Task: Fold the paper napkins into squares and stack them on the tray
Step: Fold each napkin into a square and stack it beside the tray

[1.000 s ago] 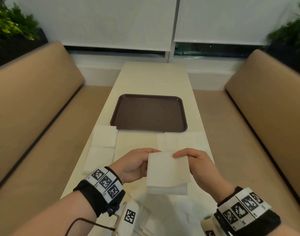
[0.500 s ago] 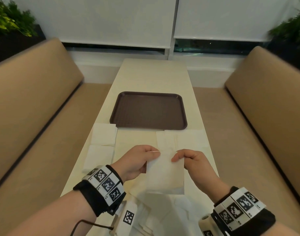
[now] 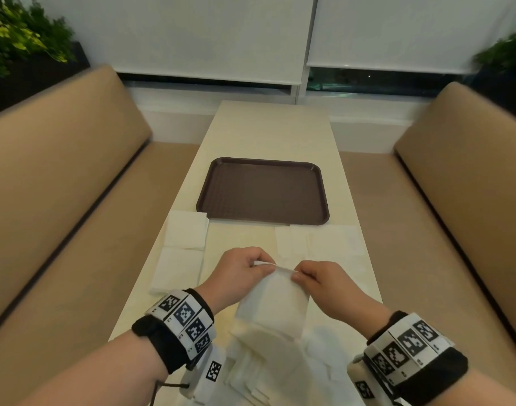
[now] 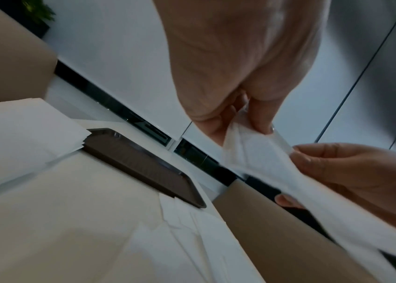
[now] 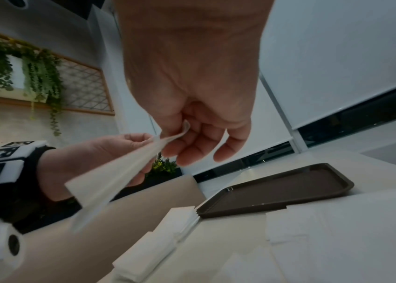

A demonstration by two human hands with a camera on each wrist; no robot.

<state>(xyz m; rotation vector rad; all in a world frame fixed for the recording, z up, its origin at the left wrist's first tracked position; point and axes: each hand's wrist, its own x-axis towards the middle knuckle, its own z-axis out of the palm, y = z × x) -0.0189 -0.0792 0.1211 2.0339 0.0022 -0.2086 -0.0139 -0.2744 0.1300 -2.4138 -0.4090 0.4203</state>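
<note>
Both hands close together, left hand [image 3: 239,276] & right hand [image 3: 324,284] each pinching napkin [image 3: 276,306] top edge; brown tray [image 3: 262,191] sits beyond them on tabletop [image 3: 268,133].

Both hands, right hand [image 5: 192,107] and left hand [image 5: 110,159], pinch 1 white napkin [image 5: 119,176] above the table, brown tray [image 5: 277,191] beyond.

napkin [image 3: 273,303] far edge: hidden inside pinching fingers
loose pile [image 3: 268,373], below napkin: cut by frame bottom
napkin layers: blurred, uncountable
</note>
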